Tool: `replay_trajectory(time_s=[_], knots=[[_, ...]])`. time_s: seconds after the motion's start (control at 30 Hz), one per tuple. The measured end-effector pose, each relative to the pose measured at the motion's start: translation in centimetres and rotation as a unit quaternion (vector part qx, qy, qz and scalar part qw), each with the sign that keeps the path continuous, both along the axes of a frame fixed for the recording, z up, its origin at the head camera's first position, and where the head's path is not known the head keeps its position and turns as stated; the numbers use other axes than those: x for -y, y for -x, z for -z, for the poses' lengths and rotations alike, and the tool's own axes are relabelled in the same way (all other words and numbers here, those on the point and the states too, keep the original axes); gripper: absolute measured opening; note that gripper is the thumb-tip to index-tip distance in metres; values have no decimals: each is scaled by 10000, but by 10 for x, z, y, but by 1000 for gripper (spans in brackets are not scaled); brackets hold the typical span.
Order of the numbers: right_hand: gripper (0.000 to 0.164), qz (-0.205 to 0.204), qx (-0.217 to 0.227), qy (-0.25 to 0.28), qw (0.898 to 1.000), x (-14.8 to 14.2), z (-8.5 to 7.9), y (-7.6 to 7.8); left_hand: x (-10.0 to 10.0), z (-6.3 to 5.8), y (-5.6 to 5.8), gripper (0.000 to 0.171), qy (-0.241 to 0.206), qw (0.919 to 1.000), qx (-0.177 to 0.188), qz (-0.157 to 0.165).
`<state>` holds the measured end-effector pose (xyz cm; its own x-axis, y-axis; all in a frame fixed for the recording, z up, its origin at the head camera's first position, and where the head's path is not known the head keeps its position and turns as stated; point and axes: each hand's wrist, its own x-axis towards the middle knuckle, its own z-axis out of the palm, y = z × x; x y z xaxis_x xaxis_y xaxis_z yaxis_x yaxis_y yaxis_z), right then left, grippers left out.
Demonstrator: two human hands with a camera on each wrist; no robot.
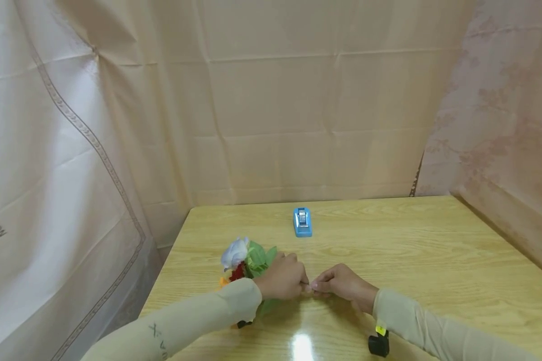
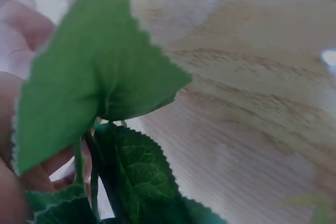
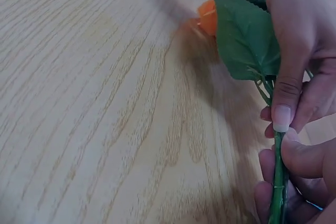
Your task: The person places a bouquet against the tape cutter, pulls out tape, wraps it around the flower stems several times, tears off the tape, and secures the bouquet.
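While the left fingers [image 3: 289, 87] pinch green stems [image 3: 277, 198] (leaf [image 3: 245, 40] above), the right fingers [image 3: 308, 158] hold them too.

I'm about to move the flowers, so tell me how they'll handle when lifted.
The stems run straight, so are probably stiff. The broad, thin leaves likely bend easily. The clustered blooms may make that end heavier.
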<state>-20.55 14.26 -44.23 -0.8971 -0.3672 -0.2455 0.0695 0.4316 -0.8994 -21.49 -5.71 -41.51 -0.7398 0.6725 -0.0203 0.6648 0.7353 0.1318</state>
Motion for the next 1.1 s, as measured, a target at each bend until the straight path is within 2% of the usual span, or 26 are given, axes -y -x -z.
replay_trajectory(time_s=[0.13, 0.27, 0.37, 0.5, 0.6, 0.73, 0.9, 1.0, 1.1], knots=[[19, -245, -92, -202, 9995, -3, -3, 2, -1, 2, -3, 10, 338, 9968, -694, 211], [23, -882, -165, -257, 9956, -7, -3, 8, -1, 5, -4, 18, 504, 9926, -1061, 304], [26, -1205, -27, -160, 9926, -9, -4, 12, 0, 7, -5, 26, 530, 9897, -1264, 415], [26, -1264, 125, -47, 9919, -10, -4, 14, 0, 6, -7, 26, 542, 9859, -1491, 539], [23, -1173, 7, 19, 9931, -9, -1, 13, 1, 5, -7, 25, 559, 9860, -1479, 535], [19, -950, -209, -1, 9953, -6, 2, 11, 0, 4, -2, 23, 571, 9921, -1031, 420], [18, -824, -379, 20, 9959, -4, 4, 7, 0, -1, 5, 21, 533, 9982, 57, 274], [17, -856, -478, -21, 9952, -4, 5, 5, 1, -4, 8, 25, 345, 9952, 901, 140], [17, -868, -570, -82, 9946, -5, 5, 4, 2, -8, 14, 30, 88, 9850, 1722, -29]])
